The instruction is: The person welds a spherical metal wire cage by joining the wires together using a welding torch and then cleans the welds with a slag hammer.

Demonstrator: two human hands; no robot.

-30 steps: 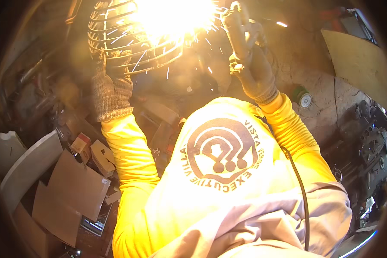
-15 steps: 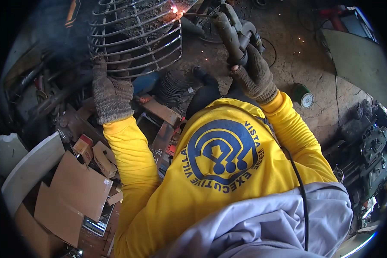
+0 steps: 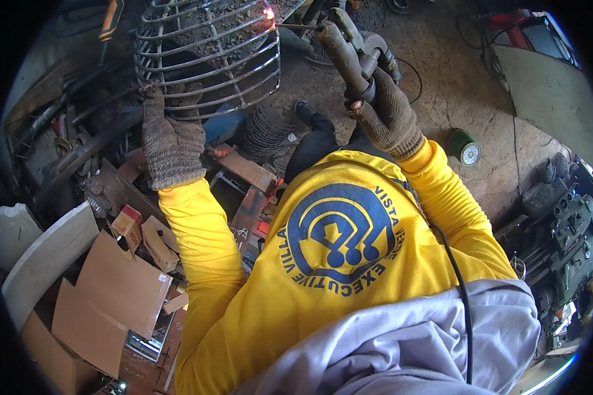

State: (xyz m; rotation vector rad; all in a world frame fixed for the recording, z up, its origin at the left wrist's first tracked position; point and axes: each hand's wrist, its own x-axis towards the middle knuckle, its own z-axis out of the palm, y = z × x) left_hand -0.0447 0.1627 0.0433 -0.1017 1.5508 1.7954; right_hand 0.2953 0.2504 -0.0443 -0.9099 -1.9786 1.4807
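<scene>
A curved metal grille of welded round bars stands at the upper left. My left hand, in a brown knitted glove, is closed around its lower left edge; the fingertips are partly hidden behind the bars. In the same kind of glove, my right hand grips a welding electrode holder. From the holder a thin welding rod points left, its tip close to the grille's upper right edge. A glowing pink-white spot shows on the bars there. Whether the tip touches them I cannot tell.
An orange-handled screwdriver is beyond the grille. Coiled wire lies below it. Cardboard and scrap metal crowd the left side. A green can stands on the floor, and dark machine parts are at the right.
The holder and rod have shifted slightly left. The glow has dimmed, the floor sparks are gone, and the smoke at the upper left has thinned. My left hand keeps its grip on the grille.
</scene>
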